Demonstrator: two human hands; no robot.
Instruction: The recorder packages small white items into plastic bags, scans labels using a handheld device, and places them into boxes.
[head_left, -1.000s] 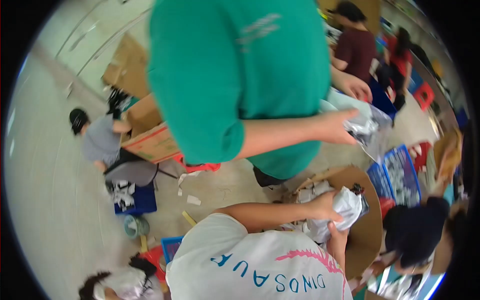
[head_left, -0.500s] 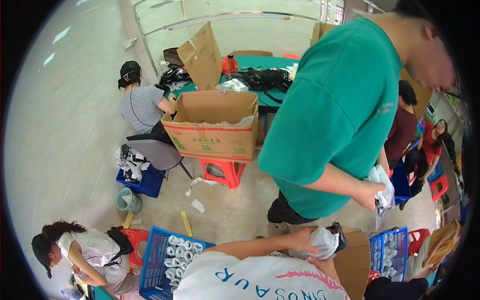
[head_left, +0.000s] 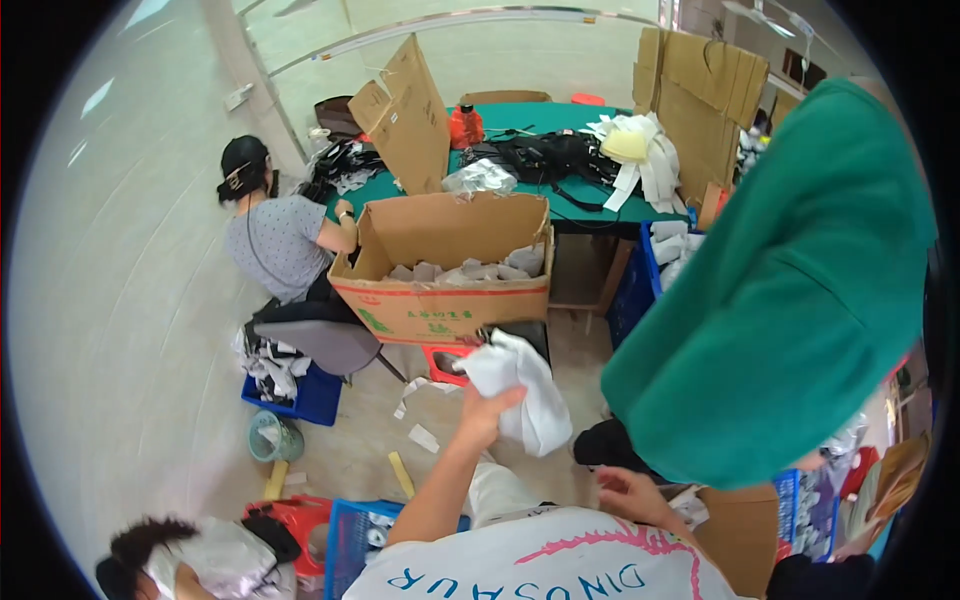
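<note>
My left hand [head_left: 488, 415] is stretched forward, fingers closed around a white wrapped bundle [head_left: 525, 395]. A dark end shows at the bundle's top, just below the front wall of a large cardboard box [head_left: 430, 312]. White and greyish wrapped pieces [head_left: 475, 270] lie inside that box. Near my body, my right hand [head_left: 632, 495] holds nothing that I can see, its fingers loosely apart. It is beside another cardboard box [head_left: 745, 525] at the lower right.
A person in a green shirt [head_left: 770, 290] stands close on my right. The large box rests on a red stool [head_left: 440, 362]. A green table [head_left: 520, 118] with black straps is behind it. Blue baskets [head_left: 350, 545], a bin [head_left: 273, 436] and two seated people are on the left.
My left hand has carried the bundle forward to the large box's front, and my right hand has let go of it. The person in green has shifted right. My view has turned.
</note>
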